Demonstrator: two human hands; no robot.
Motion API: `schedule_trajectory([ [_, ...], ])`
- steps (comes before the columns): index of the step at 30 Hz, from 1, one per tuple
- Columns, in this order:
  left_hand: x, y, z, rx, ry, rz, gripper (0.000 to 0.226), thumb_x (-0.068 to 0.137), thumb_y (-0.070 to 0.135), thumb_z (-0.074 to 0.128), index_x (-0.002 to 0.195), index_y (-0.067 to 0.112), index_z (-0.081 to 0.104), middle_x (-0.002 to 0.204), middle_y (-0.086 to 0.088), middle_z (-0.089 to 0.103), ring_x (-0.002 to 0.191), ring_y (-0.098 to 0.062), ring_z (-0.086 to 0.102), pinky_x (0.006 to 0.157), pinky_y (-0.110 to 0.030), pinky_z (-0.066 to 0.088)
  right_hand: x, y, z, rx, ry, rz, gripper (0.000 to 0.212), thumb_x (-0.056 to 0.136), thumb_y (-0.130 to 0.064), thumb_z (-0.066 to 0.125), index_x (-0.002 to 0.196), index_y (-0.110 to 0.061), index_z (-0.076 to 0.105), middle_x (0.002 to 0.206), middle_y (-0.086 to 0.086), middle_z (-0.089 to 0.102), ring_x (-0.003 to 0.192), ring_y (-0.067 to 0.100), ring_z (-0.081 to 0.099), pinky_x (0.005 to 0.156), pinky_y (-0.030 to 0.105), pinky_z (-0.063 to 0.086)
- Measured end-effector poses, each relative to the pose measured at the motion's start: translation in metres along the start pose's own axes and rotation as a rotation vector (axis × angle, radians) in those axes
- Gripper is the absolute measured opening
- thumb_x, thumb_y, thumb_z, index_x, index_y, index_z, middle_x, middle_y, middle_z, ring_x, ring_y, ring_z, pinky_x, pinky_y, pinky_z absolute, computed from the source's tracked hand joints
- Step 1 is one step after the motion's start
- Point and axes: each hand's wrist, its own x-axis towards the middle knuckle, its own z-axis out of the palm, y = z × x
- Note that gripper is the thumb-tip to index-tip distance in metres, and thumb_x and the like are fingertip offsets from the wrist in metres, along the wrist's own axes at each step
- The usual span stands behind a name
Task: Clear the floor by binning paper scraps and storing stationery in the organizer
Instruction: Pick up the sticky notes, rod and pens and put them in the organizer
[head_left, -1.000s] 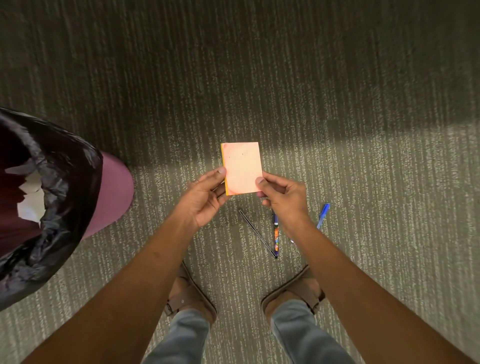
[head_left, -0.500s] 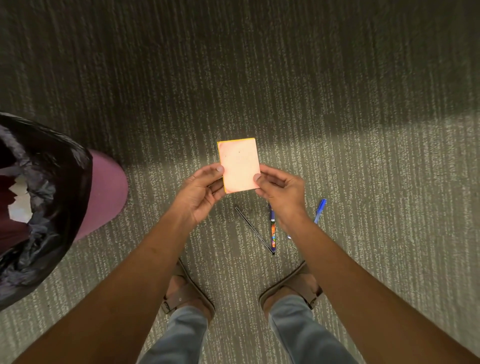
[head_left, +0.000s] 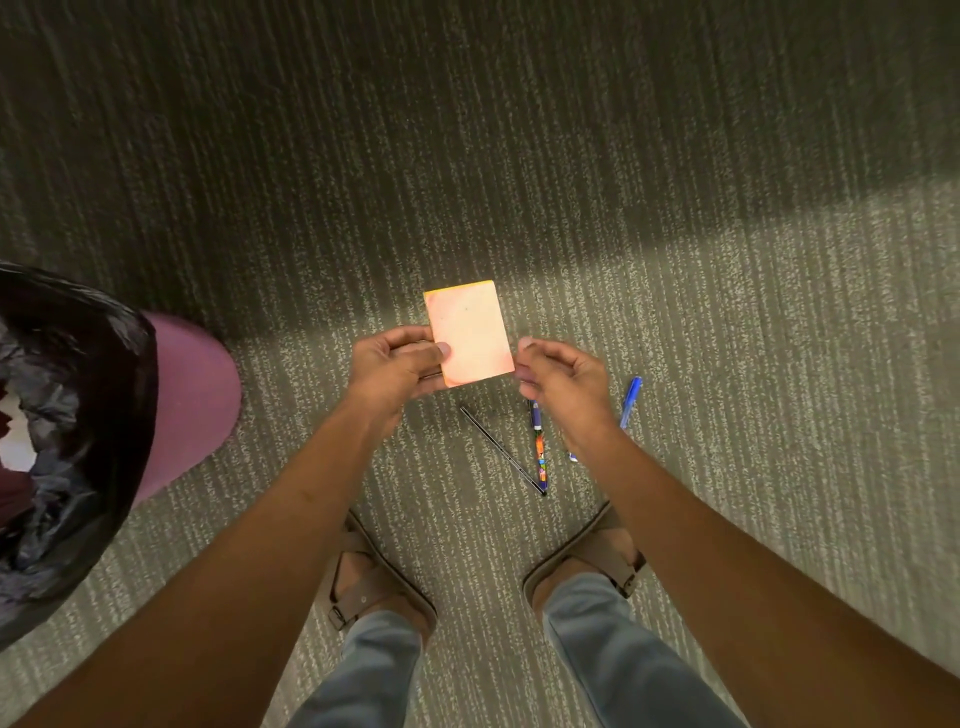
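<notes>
Grey ribbed carpet (head_left: 675, 322) fills the view. At nine o'clock stands a pink bin (head_left: 192, 400) lined with a black bag (head_left: 78, 395). At centre, the left hand (head_left: 397, 366) pinches the lower left edge of an orange sticky-note pad (head_left: 470, 332), thumb on top. The right hand (head_left: 566, 384), at three o'clock of the pad, has curled fingers just beside its edge; contact unclear. Below lie a black pen (head_left: 501, 449), a patterned pen (head_left: 539, 447) and a blue pen (head_left: 631, 395).
</notes>
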Motion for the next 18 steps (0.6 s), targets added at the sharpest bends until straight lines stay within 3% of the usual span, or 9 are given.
schedule_trajectory([
  [2, 0.004, -0.002, -0.007, 0.019, 0.019, 0.01, 0.02, 0.078, -0.005, 0.071, 0.094, 0.006, 0.065, 0.098, -0.012, 0.071, 0.085, -0.025, 0.071, 0.06, -0.029, 0.06, 0.001, 0.011, -0.007, -0.057, 0.062, 0.021, 0.013, 0.084, -0.02, 0.073, 0.097, -0.016, 0.071, 0.092, 0.005, 0.075, 0.086, 0.018, 0.072, 0.077, 0.032, 0.06],
  [5, 0.011, -0.007, -0.019, 0.052, 0.049, 0.023, 0.018, 0.077, -0.004, 0.072, 0.09, 0.007, 0.065, 0.094, -0.012, 0.071, 0.082, -0.024, 0.07, 0.063, -0.032, 0.061, 0.002, 0.038, -0.012, -0.419, 0.162, -0.058, 0.012, 0.083, -0.013, 0.073, 0.085, -0.023, 0.067, 0.078, -0.001, 0.073, 0.073, 0.015, 0.071, 0.075, 0.032, 0.06],
  [9, 0.017, -0.023, -0.035, 0.08, 0.097, 0.016, 0.018, 0.077, -0.004, 0.071, 0.087, 0.008, 0.063, 0.087, -0.01, 0.068, 0.073, -0.021, 0.067, 0.052, -0.025, 0.057, 0.005, 0.08, 0.001, -0.667, 0.156, -0.144, 0.01, 0.075, -0.01, 0.073, 0.08, -0.018, 0.069, 0.066, -0.003, 0.066, 0.068, 0.016, 0.067, 0.08, 0.036, 0.059],
  [12, 0.023, -0.03, -0.043, 0.073, 0.098, 0.002, 0.017, 0.078, -0.004, 0.071, 0.086, 0.009, 0.063, 0.091, -0.013, 0.068, 0.079, -0.026, 0.067, 0.057, -0.029, 0.06, 0.01, 0.098, 0.014, -0.91, 0.13, -0.207, 0.019, 0.066, -0.029, 0.077, 0.08, -0.024, 0.066, 0.07, -0.003, 0.068, 0.067, 0.02, 0.066, 0.068, 0.032, 0.057],
  [14, 0.026, -0.035, -0.048, 0.083, 0.091, -0.003, 0.016, 0.079, -0.003, 0.071, 0.086, 0.01, 0.063, 0.093, -0.013, 0.068, 0.082, -0.027, 0.067, 0.065, -0.033, 0.061, 0.01, 0.103, 0.02, -1.112, 0.06, -0.234, 0.023, 0.072, -0.032, 0.079, 0.089, -0.023, 0.066, 0.08, -0.001, 0.068, 0.075, 0.021, 0.065, 0.066, 0.026, 0.05],
  [16, 0.028, -0.038, -0.052, 0.084, 0.085, 0.003, 0.016, 0.078, -0.002, 0.071, 0.086, 0.01, 0.064, 0.095, -0.013, 0.068, 0.083, -0.026, 0.068, 0.07, -0.035, 0.061, 0.011, 0.106, 0.025, -1.273, 0.041, -0.243, 0.017, 0.082, -0.027, 0.073, 0.096, -0.021, 0.066, 0.087, 0.004, 0.068, 0.08, 0.024, 0.065, 0.066, 0.026, 0.046],
  [18, 0.029, -0.042, -0.055, 0.092, 0.073, 0.011, 0.017, 0.078, -0.001, 0.072, 0.088, 0.01, 0.064, 0.096, -0.013, 0.07, 0.084, -0.026, 0.069, 0.071, -0.036, 0.061, 0.013, 0.111, 0.024, -1.337, 0.042, -0.261, 0.011, 0.086, -0.015, 0.067, 0.096, -0.019, 0.065, 0.087, 0.007, 0.068, 0.083, 0.028, 0.067, 0.069, 0.031, 0.053],
])
